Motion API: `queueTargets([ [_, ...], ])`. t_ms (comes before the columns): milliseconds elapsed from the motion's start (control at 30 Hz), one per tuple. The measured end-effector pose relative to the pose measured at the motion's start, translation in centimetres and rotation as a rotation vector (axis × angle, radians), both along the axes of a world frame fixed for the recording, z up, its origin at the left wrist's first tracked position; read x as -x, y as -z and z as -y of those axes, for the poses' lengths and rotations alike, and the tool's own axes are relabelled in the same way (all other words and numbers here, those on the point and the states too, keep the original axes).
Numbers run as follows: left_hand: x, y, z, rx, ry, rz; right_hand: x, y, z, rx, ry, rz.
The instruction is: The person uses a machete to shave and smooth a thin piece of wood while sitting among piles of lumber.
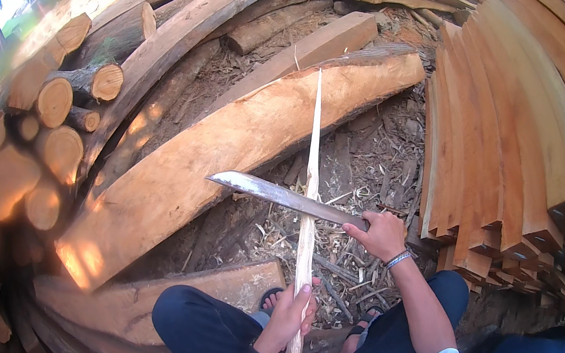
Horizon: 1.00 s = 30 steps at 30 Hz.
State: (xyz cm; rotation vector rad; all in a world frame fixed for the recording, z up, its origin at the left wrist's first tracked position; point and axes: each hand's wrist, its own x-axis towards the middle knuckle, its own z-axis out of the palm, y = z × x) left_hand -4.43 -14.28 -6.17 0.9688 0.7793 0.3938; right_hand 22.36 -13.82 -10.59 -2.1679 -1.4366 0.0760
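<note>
A big slab [228, 146] slants across the chip-strewn ground. Beside its lower end a stick [308, 203] stands upright, long axis running away from the person. The left hand [289, 318] grips its base; the right hand [383, 234], clamped on a blade [279, 195], lays it crosswise against the stick's middle.

Soft daylight fills the scene, with bright sun spots on the big plank [211, 158] and log ends [44, 139], a washed-out sky top left, bent edges and black corners.
</note>
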Motion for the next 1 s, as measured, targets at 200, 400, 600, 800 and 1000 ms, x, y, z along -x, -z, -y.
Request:
queueTargets([
  [200,0.5,0.5,-0.2,0.032,-0.050,0.013,1.3,-1.4,0.1,0.148,-0.036,-0.059],
  [400,0.0,-0.2,0.3,-0.010,0.011,-0.031,0.0,-0.3,-0.5,-0.028,0.006,-0.001],
  [600,0.1,-0.1,0.2,-0.016,-0.017,-0.041,0.5,-0.8,0.3,0.050,-0.035,-0.003],
  [800,0.1,-0.2,0.2,-0.002,0.025,-0.040,0.6,-1.3,0.3,0.120,-0.002,-0.131],
  [1000,-0.4,-0.3,0.5,-0.021,0.025,-0.042,-0.4,-0.1,-0.3,0.040,0.018,-0.068],
])
